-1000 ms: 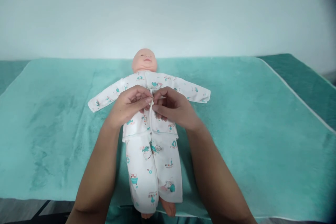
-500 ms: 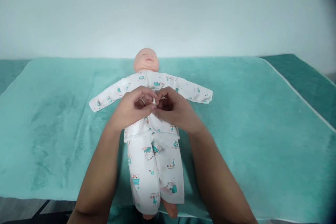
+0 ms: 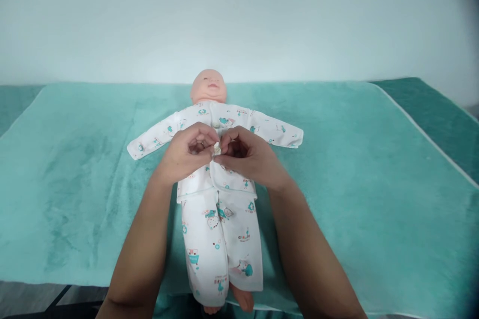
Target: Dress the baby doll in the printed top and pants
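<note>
A baby doll (image 3: 208, 85) lies on its back, dressed in a white printed shirt (image 3: 234, 182) and matching trousers (image 3: 204, 239). Over the shirt's front, my left hand (image 3: 189, 154) and my right hand (image 3: 250, 154) meet with thumbs and fingers pinched. Between the fingertips shows a pale button (image 3: 217, 148), with the shirt's front edge gathered around it; whether it sits through a buttonhole I cannot tell. Another round button (image 3: 216, 125) shows higher up on the chest. My hands hide the middle of the shirt.
Under the doll a light green cloth (image 3: 337, 199) covers the table, and a darker green cover (image 3: 430, 109) shows at the right. A pale wall (image 3: 239, 20) stands behind. The doll's sleeves spread out to both sides, and its feet lie at the near edge.
My fingertips have shifted slightly apart and to the left, so more of the pale button shows between them. The upper chest button has come into view. The doll stays in place.
</note>
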Motion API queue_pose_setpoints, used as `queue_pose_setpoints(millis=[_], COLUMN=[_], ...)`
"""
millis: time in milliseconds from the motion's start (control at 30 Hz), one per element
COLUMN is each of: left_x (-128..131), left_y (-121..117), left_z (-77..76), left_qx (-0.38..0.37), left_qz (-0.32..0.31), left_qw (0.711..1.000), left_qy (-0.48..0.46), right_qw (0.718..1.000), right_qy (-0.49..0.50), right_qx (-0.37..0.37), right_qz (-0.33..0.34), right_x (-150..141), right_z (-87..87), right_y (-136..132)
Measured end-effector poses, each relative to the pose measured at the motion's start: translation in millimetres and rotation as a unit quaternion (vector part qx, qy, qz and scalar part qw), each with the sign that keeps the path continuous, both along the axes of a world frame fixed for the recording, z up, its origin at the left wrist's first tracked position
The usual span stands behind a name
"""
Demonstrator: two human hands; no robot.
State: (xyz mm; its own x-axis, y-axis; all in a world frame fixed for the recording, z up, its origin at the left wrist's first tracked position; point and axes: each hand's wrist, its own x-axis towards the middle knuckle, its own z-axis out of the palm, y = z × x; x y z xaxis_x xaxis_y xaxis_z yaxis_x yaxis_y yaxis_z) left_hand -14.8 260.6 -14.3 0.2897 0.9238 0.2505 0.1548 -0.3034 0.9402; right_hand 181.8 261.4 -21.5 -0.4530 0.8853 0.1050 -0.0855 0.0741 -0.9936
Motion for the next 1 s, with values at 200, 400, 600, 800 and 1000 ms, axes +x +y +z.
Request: queue_pose_setpoints(millis=[200, 400, 600, 800, 1000], left_x=[-1, 0, -5, -9, -5], left_y=[1, 1, -2, -2, 0], left_z=[-0.1, 0.0, 2.0, 6.1, 6.9], left_qx=[-0.003, -0.011, -0.009, 0.142, 0.161], left_qz=[-0.01, -0.021, -0.037, 0.046, 0.037], left_qw=[1.0, 0.999, 0.999, 0.98, 0.972], left_qy=[-0.009, -0.025, -0.018, 0.131, 0.166], right_qw=[1.0, 1.0, 0.999, 0.974, 0.935], right_qy=[0.006, 0.001, 0.051, 0.058, -0.113], right_qx=[0.006, -0.002, -0.003, 0.115, 0.276], right_qz=[0.004, 0.009, 0.0, -0.186, -0.193], right_x=[1, 1, 4, 11, 8], right_z=[1.1, 2.3, -1.6, -9.3, -17.9], right_y=[0, 0, 3, 13, 20])
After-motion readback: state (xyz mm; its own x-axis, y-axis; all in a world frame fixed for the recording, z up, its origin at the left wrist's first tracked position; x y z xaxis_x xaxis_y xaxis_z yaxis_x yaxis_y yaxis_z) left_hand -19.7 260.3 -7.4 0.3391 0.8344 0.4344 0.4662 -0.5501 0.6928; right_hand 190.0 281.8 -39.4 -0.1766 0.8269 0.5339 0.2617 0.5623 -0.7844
